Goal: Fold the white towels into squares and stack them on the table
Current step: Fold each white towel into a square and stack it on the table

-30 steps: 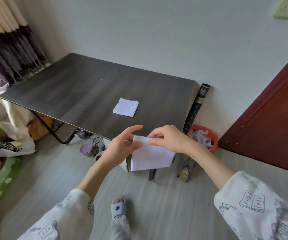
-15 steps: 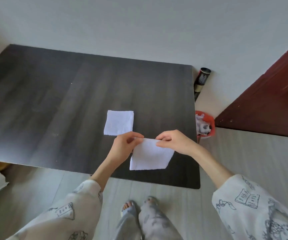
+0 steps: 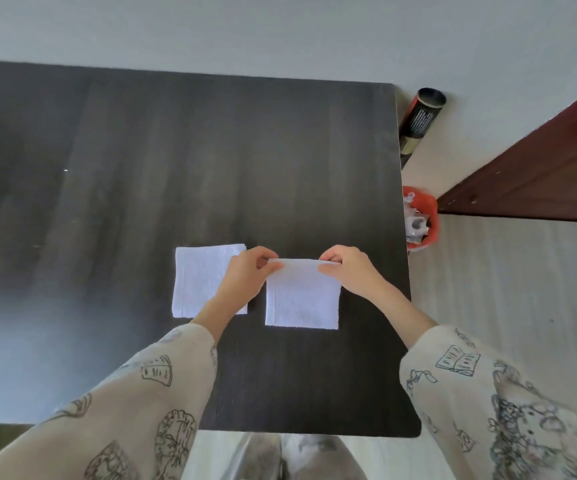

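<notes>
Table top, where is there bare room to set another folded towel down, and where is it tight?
The table is bare between the folded towel and the wall-side edge, also leftward and along the near edge. It is tight around the held towel, pinched by the left hand and right hand, near the right edge.

1. We have a single view, from a wide-angle camera worn on the person's head.
2. We look steeply down, almost straight onto the dark table [image 3: 183, 161], with the pale wall running along the top of the frame.
3. We sit close: both patterned sleeves enter from the bottom corners, and the left hand [image 3: 245, 275] and right hand [image 3: 349, 271] meet near the centre.
4. The wide lens bends the edges, so the red-brown door [image 3: 540, 168] leans in at the right.
5. Along the bottom edge the floor and the person's trouser legs show below the table's near edge.
</notes>
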Demonstrator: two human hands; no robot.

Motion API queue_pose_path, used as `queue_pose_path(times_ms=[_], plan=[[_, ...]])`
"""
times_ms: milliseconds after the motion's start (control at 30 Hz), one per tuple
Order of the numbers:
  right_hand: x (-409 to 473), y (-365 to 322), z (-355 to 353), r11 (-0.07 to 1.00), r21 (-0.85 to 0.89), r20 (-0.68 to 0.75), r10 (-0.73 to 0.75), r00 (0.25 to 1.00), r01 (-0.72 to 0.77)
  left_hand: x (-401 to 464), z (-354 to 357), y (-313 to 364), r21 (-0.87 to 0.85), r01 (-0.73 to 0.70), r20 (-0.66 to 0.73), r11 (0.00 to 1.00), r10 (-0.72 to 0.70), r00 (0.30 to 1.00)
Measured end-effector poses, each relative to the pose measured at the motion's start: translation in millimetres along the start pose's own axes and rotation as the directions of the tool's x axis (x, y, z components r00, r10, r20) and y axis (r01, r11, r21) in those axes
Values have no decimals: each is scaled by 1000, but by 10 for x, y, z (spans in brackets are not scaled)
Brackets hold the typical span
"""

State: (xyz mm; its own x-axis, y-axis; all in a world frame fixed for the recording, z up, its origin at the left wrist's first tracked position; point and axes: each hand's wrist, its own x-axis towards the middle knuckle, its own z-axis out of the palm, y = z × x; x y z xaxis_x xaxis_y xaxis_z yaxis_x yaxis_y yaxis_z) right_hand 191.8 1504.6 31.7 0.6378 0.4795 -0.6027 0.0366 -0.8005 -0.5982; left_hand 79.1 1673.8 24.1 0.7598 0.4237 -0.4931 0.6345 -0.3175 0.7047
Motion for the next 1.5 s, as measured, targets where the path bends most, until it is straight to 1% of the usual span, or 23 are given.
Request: queue_pose_path(times_ms=[167, 233, 367, 467, 700, 767, 867, 967, 1067, 1167, 1233, 1300, 1367, 1433, 1500], plan=[[287, 16, 10, 996, -86, -36, -5, 999, 2, 282, 6, 19, 129, 7, 15, 992, -9, 1000], [343, 16, 13, 994, -113, -53, -13, 999, 7, 335, 9, 17, 153, 18, 30, 988, -22, 999], [392, 41, 43, 989, -148, -77, -29, 997, 17, 401, 16, 21, 151, 40, 52, 988, -48, 998], [418, 55, 65, 990, -142, -113, -39, 993, 23, 435, 24, 46, 129, 55, 47, 990, -61, 997], [410, 36, 90, 988, -157, -196, -24, 980, -7, 473, 46, 89, 154, 57, -5, 986, -57, 998], [358, 43, 98, 988, -154, -215, -12, 977, -22, 450, 45, 109, 136, 57, -17, 989, -55, 998], [229, 83, 91, 990, -133, -260, 19, 965, -55, 395, 21, 147, 150, 39, -25, 988, -36, 999], [-3, 132, 73, 990, -86, -277, 82, 957, -109, 222, -28, 188, 157, 9, -62, 988, 1, 998], [-375, 175, 56, 990, -8, -312, 132, 941, -141, -162, -55, 241, 103, -57, -86, 993, 66, 994], [-887, 239, 81, 986, 91, -359, 166, 918, -142, -646, 18, 293, 79, -143, -88, 987, 150, 985], [-1302, 325, 132, 975, 184, -396, 189, 899, -123, -955, 143, 310, 65, -184, -51, 981, 187, 981], [-1778, 454, 205, 957, 271, -419, 214, 882, -103, -1256, 311, 308, 68, -224, 29, 972, 223, 974], [-2250, 635, 289, 935, 330, -419, 265, 868, -126, -1530, 512, 307, 98, -274, 131, 957, 260, 957], [-2668, 868, 356, 909, 385, -432, 328, 840, -157, -1752, 753, 331, 121, -338, 241, 933, 302, 922], [-3069, 1154, 406, 880, 446, -476, 387, 790, -163, -1969, 1031, 401, 145, -411, 352, 900, 341, 871]])
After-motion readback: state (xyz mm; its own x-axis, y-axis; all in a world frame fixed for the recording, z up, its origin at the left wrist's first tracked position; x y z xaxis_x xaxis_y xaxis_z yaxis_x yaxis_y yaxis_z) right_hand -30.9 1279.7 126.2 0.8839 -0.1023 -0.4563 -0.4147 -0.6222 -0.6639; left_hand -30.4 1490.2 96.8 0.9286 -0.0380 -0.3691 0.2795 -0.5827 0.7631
